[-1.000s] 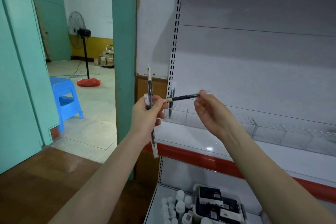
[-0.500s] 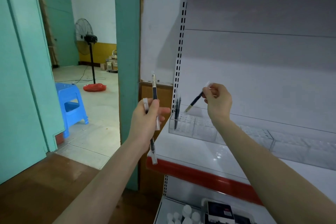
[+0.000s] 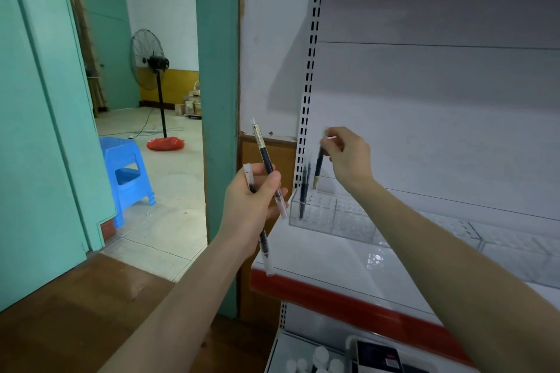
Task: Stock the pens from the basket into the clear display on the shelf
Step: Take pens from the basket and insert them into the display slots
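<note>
Here, right hand (image 3: 348, 157) raised over the left end of the clear display (image 3: 333, 215) on the white shelf (image 3: 333, 263), fingertips pinching the top of a black pen (image 3: 318, 168). Pen hanging near upright, long axis almost vertical, pale tip downward and just above the display's rim, beside the two pens (image 3: 304, 188) already standing in the leftmost compartment. Directly below the fingers, then, lies the target, so a short straight lowering looks like the whole of the coming move; any tilt risks knocking the standing pair. Exact slot under the tip hard to tell through the clear plastic, possibly the next hole along. Left hand (image 3: 251, 206) farther back, off the shelf's front corner, fingers curled round two more pens (image 3: 266, 166), one slanting up, one pointing down. Nearer to the display by far, the right hand. Basket not in view.
</note>
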`<action>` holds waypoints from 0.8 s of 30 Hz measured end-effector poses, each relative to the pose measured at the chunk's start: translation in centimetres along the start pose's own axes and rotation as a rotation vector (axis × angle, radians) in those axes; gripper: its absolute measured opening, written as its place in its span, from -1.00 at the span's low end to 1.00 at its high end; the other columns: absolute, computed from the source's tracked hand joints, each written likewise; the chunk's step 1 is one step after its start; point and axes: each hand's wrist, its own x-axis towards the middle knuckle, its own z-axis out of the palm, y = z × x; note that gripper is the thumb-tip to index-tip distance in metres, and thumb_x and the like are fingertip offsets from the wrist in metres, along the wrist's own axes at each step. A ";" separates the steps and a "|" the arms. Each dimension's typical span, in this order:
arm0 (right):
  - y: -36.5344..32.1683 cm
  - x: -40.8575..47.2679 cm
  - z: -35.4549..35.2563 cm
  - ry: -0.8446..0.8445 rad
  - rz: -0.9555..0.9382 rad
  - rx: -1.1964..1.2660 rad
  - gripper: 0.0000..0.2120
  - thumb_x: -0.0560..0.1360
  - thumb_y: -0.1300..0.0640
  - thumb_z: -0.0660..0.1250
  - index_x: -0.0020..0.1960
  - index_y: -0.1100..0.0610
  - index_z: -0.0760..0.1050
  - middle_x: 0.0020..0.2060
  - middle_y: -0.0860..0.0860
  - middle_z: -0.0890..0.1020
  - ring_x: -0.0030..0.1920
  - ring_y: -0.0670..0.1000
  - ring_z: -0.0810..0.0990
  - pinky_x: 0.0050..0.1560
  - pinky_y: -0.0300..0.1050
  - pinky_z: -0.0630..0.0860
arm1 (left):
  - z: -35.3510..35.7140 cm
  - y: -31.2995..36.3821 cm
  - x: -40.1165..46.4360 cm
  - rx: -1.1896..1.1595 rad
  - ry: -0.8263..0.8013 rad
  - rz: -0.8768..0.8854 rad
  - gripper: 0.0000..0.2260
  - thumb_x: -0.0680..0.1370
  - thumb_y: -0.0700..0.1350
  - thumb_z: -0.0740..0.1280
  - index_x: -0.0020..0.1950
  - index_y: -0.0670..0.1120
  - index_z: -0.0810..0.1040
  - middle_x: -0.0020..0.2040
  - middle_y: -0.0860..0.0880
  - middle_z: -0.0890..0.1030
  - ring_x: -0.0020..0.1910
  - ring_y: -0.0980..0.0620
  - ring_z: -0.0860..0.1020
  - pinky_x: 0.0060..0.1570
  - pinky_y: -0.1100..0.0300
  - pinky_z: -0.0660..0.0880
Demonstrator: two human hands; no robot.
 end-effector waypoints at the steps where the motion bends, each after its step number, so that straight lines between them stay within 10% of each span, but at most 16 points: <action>1: 0.1 0.0 0.0 0.005 0.004 0.003 -0.78 0.57 0.23 0.23 0.18 0.24 0.50 -0.13 0.04 0.56 -0.08 0.03 0.56 0.06 -0.13 0.51 | 0.0 0.0 0.0 -0.002 -0.001 0.003 -0.87 0.54 -0.18 0.30 -0.03 0.06 0.45 -0.12 -0.04 0.59 -0.11 0.02 0.62 -0.04 0.05 0.60; 24: 2.7 -1.1 1.2 -0.129 0.112 -0.114 -0.81 0.56 0.21 0.26 0.11 0.27 0.51 -0.05 0.19 0.63 -0.06 0.14 0.62 0.02 -0.09 0.53 | -0.9 0.2 -0.4 -0.012 -0.025 -0.028 -0.81 0.53 -0.23 0.30 0.11 -0.04 0.48 -0.07 -0.03 0.62 -0.11 0.04 0.62 -0.10 0.16 0.59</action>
